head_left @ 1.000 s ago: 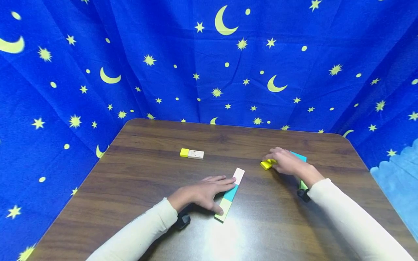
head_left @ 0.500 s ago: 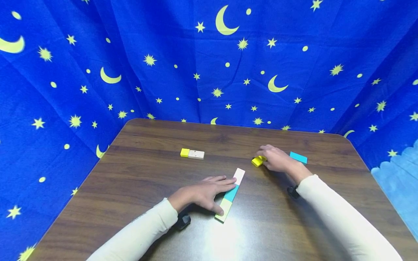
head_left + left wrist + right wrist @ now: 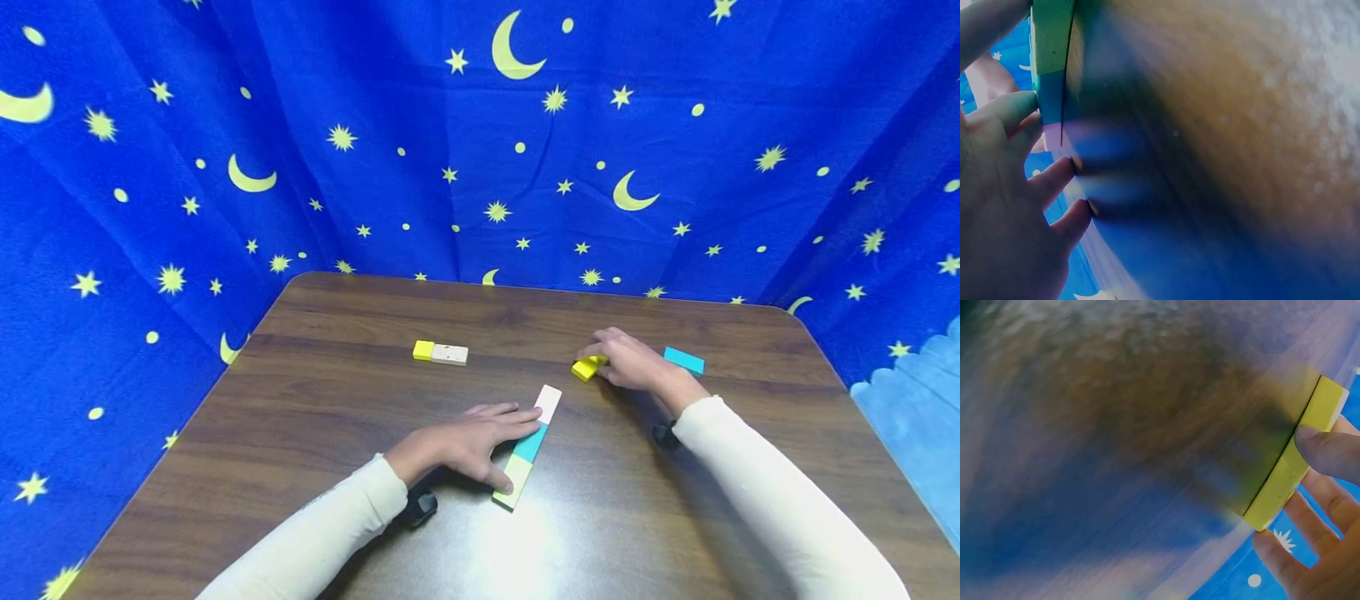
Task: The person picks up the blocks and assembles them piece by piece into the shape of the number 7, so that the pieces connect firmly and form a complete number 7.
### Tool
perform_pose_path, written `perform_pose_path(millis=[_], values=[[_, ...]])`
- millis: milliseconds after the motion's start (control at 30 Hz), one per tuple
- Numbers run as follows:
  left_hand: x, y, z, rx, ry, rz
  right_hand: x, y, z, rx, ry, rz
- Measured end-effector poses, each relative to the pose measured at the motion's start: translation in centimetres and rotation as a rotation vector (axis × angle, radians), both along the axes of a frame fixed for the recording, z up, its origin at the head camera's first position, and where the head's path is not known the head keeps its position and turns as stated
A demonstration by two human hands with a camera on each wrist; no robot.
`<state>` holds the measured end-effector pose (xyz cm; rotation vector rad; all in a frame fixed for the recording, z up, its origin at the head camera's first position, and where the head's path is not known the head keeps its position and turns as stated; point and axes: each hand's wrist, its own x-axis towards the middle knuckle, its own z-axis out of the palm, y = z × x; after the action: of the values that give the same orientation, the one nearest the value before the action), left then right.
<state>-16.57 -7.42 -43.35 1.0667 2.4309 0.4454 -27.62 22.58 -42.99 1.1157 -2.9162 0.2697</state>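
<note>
My left hand [image 3: 480,442] lies with fingers extended along a row of three flat blocks: a pale pink block [image 3: 549,403], a teal block [image 3: 531,443] and a light green block [image 3: 513,482]. Its thumb touches the light green one and its index fingertip reaches the row near the pink-teal joint. To the right, my right hand [image 3: 628,361] grips a yellow block [image 3: 582,371] low at the tabletop. In the right wrist view, the thumb lies across one side of that yellow block [image 3: 1297,456], with fingers on the opposite side.
A small yellow block [image 3: 423,350] and a speckled whitish block [image 3: 450,355] lie end to end at the back left. A blue block [image 3: 684,360] lies behind the right wrist. Beyond the brown wooden table [image 3: 337,392] hangs a blue curtain [image 3: 420,100] with moons and stars.
My right hand has moved left with the yellow block, away from the blue block. A green block seen earlier near that wrist is now hidden behind the forearm. The left hand has stayed put.
</note>
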Motion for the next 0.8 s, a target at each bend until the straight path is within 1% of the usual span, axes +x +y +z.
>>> perform_pose_path(millis=[233, 433, 633, 800], values=[[0.1, -0.1, 0.0, 0.003, -0.007, 0.003, -0.3, -0.6, 0.0, -0.002, -0.023, -0.005], [0.0, -0.2, 0.1, 0.005, -0.002, 0.000, -0.4, -1.1, 0.1, -0.005, -0.065, -0.021], [-0.1, -0.2, 0.0, -0.004, 0.007, -0.002, -0.6, -1.6, -0.1, -0.026, -0.063, -0.009], [-0.1, -0.3, -0.1, -0.007, -0.001, -0.004, -0.6, -2.2, -0.1, -0.028, -0.088, -0.007]])
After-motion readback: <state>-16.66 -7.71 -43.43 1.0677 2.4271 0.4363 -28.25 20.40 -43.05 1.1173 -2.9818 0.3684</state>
